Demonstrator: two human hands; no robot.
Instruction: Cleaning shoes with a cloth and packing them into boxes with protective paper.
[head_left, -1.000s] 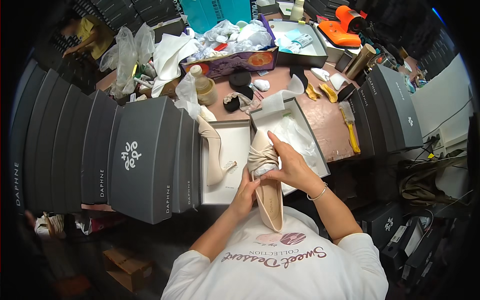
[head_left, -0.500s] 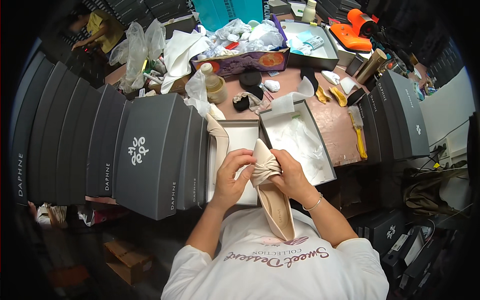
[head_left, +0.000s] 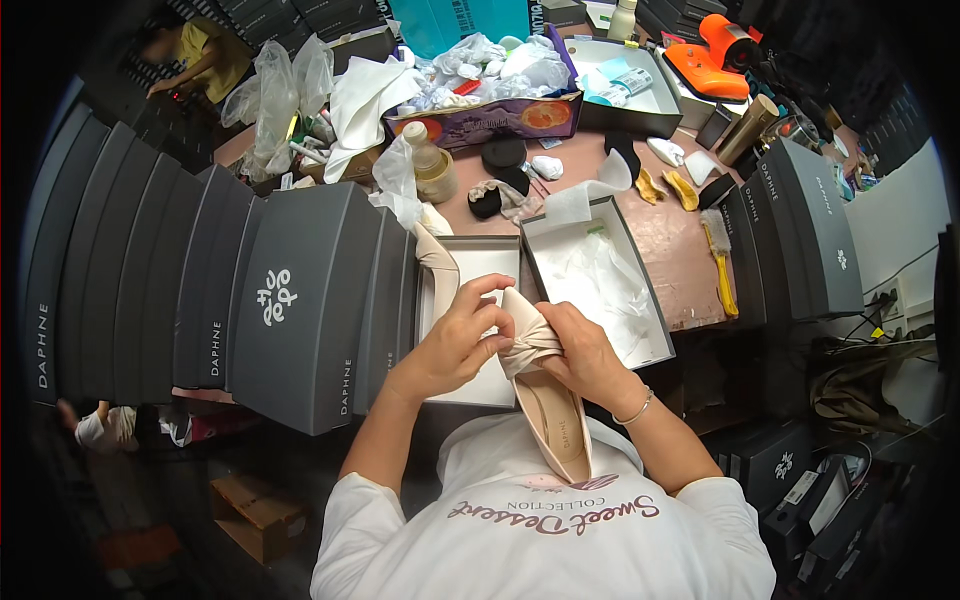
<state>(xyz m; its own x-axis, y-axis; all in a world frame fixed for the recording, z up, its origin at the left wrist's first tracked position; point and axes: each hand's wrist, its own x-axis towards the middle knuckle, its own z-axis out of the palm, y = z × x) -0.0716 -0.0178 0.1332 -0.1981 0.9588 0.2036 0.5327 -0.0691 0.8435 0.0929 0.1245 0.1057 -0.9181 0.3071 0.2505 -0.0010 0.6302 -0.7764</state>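
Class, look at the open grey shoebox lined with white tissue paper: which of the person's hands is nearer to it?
Right. The right hand grips the beige shoe right beside the open shoebox; the left hand sits farther left, over the box lid.

Left of the left hand (head_left: 455,340) leans a row of closed dark-grey cardboard shoe boxes (head_left: 300,300) with white emblems. Just beyond the right hand (head_left: 590,355) lies an open grey box lined with white tissue (head_left: 600,280); more grey boxes (head_left: 810,230) stand farther right.

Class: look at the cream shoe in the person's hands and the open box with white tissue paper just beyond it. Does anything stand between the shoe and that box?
Nothing visible does. The cream shoe is held in both the left hand and the right hand, right at the near edge of the open box; only tissue paper lies inside.
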